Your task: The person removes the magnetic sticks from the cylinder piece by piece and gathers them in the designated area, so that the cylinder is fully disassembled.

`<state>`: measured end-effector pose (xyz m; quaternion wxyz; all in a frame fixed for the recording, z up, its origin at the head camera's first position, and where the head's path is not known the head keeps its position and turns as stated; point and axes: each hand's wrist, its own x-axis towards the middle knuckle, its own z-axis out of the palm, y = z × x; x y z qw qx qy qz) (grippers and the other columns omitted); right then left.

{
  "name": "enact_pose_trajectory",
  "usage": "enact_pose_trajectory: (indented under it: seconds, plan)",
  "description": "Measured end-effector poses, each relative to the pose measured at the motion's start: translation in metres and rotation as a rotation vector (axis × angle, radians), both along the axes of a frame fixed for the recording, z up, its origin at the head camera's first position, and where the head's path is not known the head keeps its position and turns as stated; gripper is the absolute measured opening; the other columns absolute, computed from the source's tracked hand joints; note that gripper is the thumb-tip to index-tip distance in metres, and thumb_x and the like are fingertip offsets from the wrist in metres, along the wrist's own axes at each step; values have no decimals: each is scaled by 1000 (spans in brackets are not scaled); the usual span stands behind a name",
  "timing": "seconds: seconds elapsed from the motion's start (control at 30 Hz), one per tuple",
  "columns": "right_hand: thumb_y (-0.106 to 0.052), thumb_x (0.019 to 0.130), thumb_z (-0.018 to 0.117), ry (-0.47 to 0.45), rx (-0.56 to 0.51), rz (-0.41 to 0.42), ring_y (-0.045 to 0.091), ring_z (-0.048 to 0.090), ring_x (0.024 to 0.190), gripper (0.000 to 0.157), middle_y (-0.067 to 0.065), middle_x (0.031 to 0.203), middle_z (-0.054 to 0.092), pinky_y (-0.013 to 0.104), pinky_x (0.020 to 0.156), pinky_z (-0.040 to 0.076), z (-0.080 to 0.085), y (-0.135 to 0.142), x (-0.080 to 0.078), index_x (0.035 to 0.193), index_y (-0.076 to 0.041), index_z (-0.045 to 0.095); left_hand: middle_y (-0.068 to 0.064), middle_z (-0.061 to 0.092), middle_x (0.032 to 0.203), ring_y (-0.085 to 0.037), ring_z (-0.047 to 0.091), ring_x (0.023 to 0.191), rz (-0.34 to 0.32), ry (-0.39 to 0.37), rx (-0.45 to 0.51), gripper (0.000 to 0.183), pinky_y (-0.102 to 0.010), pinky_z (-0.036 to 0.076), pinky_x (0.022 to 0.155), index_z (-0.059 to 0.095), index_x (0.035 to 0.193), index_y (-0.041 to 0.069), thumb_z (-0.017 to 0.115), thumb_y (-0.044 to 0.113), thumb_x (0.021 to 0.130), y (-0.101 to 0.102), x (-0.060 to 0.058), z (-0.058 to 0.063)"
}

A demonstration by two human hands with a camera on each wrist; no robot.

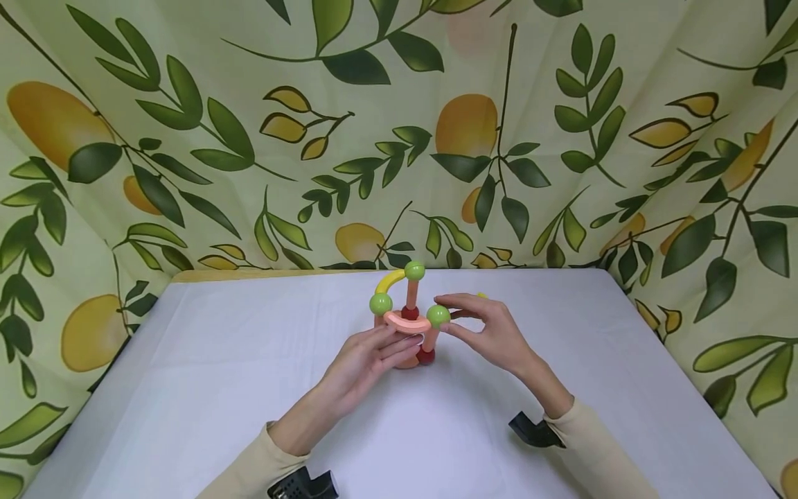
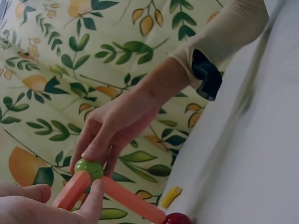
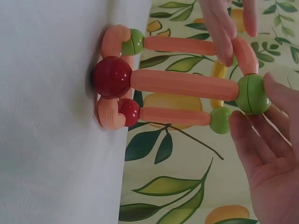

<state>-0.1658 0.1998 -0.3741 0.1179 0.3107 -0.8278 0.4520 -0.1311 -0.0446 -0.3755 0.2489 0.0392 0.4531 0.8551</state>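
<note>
A toy frame of magnetic sticks and balls stands upright on the table. My right hand [image 1: 497, 334] pinches the green ball [image 1: 439, 317] at its near right top corner, thumb and fingers around it. From that ball, a curved orange stick [image 1: 408, 324] runs left along the top. My left hand [image 1: 364, 364] is at this curved stick with fingers extended; in the left wrist view the stick passes between thumb and forefinger. Straight orange sticks [image 3: 184, 85] go down to red balls [image 3: 112, 77] at the base. A yellow curved stick [image 1: 391, 280] joins two other green balls at the top.
A loose yellow piece [image 2: 171, 197] lies on the white table [image 1: 237, 360] beyond my right hand. A curtain [image 1: 374, 138] printed with leaves and fruit hangs behind and at both sides. Dark wrist devices [image 1: 537, 430] sit at both cuffs.
</note>
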Motion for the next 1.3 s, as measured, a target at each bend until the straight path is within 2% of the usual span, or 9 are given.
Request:
enact_pose_trajectory:
  seconds: [0.2, 0.43, 0.57, 0.9, 1.1, 1.3]
  plan:
    - [-3, 76, 82, 45, -27, 51, 23, 66, 105, 44, 10, 118, 70, 29, 82, 57, -5, -1, -1, 119, -1, 69, -25, 53, 137, -30, 59, 121, -3, -30, 14, 47, -36, 46, 100, 41, 143, -6, 49, 19, 104, -1, -1, 0]
    - [-2, 77, 81, 47, -46, 54, 23, 67, 104, 43, 10, 118, 70, 28, 79, 57, -5, -3, -1, 118, 0, 69, -26, 54, 134, -33, 58, 120, 15, -39, 2, 50, -33, 49, 97, 37, 142, -12, 51, 15, 103, -1, -5, -1]
    - [-2, 77, 81, 45, -47, 50, 24, 67, 104, 42, 11, 117, 70, 28, 78, 58, -5, -4, -1, 117, 1, 69, -27, 56, 132, -34, 57, 120, 34, -16, -30, 49, -34, 49, 96, 38, 141, -14, 52, 14, 103, 0, -6, -1]
    - [-4, 79, 80, 22, -31, 55, 24, 67, 106, 42, 10, 118, 69, 28, 79, 57, -2, -9, 0, 119, 0, 69, -20, 66, 120, -31, 63, 112, 110, 27, -253, 46, -33, 52, 92, 54, 133, -6, 58, 26, 99, -1, -6, -2]
    - [-3, 78, 80, 24, -25, 30, 25, 67, 105, 42, 11, 119, 69, 31, 78, 58, -2, -8, 0, 119, 0, 69, -19, 69, 114, -31, 66, 107, 135, 99, -360, 48, -31, 54, 88, 57, 132, -5, 63, 26, 96, -1, -6, -3]
    - [-2, 77, 81, 25, -37, 22, 25, 67, 106, 42, 12, 117, 69, 32, 78, 58, -2, -5, 0, 118, 0, 69, -17, 73, 100, -30, 71, 96, 199, 161, -510, 39, -32, 53, 91, 67, 119, -3, 69, 25, 92, 1, -6, -4]
